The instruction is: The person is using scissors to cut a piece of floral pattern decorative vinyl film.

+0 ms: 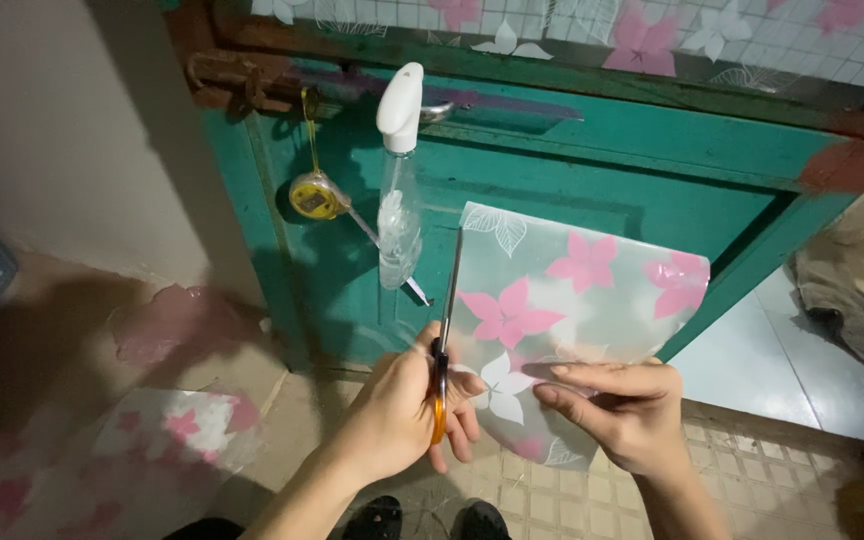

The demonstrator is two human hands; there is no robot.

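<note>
The left hand is curled around the orange handles of a pair of scissors, fingers through the loops, with the blades pointing upward and lying against the left edge of a sheet of film; whether the blades are parted or pressed together cannot be told. The right hand pinches the lower part of that sheet, thumb on the front and fingers behind, holding it upright in front of the person. The film is translucent and printed with pink and white flowers and pale leaf outlines, and its top right corner curls a little. Just behind the scissors a clear spray bottle with a white trigger head hangs on a green door, and beside it, to the left, a yellow tape measure dangles from a strap. The same flower film covers the glass pane at the top of the door. On the floor at the left lies a crumpled scrap of film, and a grey cloth lies at the right.
</note>
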